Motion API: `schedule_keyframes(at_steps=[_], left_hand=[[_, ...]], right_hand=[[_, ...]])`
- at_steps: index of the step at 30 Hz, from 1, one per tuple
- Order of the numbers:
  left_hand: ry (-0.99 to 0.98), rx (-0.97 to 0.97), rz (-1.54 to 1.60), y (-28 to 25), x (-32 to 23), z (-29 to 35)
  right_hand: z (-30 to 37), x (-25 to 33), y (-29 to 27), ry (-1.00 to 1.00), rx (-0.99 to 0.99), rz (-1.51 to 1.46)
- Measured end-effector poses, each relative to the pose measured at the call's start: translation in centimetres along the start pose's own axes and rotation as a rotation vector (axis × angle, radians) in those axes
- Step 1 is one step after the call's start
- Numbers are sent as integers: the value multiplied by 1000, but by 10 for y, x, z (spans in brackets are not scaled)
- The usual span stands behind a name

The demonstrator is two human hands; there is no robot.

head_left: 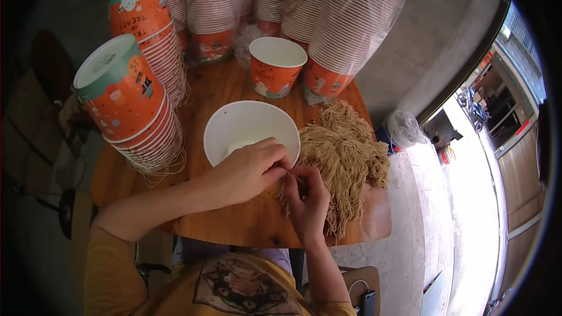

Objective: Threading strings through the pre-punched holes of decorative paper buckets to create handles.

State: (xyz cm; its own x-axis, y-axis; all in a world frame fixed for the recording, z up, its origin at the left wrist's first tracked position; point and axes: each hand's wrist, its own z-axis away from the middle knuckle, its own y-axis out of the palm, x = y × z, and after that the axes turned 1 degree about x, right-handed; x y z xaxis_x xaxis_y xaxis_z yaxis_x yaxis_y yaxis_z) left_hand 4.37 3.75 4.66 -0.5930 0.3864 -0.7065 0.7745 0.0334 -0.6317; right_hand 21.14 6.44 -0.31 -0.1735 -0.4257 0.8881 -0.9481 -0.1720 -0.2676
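An open paper bucket [253, 118] with a white inside stands on the wooden table before me. My left hand [249, 171] reaches across its near rim, fingers pinched together. Fingertip to fingertip with it, my right hand [308, 198] is closed in a pinch at the bucket's lower right rim. A thin tan string [297, 179] shows between the fingers; most of it is hidden by them. Right beside my right hand lies a heap of tan strings [342, 158], its loose ends hanging toward the table's front edge.
Two leaning stacks of orange buckets with string loops, the nearer stack [126, 99] and the farther stack [146, 23], stand at the left. One orange bucket [276, 76] sits behind the white one. Plastic-wrapped bucket stacks [351, 23] line the back. The wooden table [234, 222] has a rounded edge.
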Motion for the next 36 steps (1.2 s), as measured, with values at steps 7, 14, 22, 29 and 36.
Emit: schedule_keyframes(at_steps=[7, 14, 22, 29, 36], left_hand=[[6, -9, 20, 3, 2, -1], [-112, 22, 173, 1, 1, -4], [-102, -47, 62, -1, 9, -1], [-129, 4, 62, -4, -4, 1], [-114, 20, 41, -5, 2, -2]], right_hand=[[0, 2, 0, -39, 3, 81], [0, -1, 1, -49, -8, 95], [0, 0, 3, -34, 1, 76], [-2, 0, 3, -62, 8, 107], [-4, 5, 3, -136, 8, 174]])
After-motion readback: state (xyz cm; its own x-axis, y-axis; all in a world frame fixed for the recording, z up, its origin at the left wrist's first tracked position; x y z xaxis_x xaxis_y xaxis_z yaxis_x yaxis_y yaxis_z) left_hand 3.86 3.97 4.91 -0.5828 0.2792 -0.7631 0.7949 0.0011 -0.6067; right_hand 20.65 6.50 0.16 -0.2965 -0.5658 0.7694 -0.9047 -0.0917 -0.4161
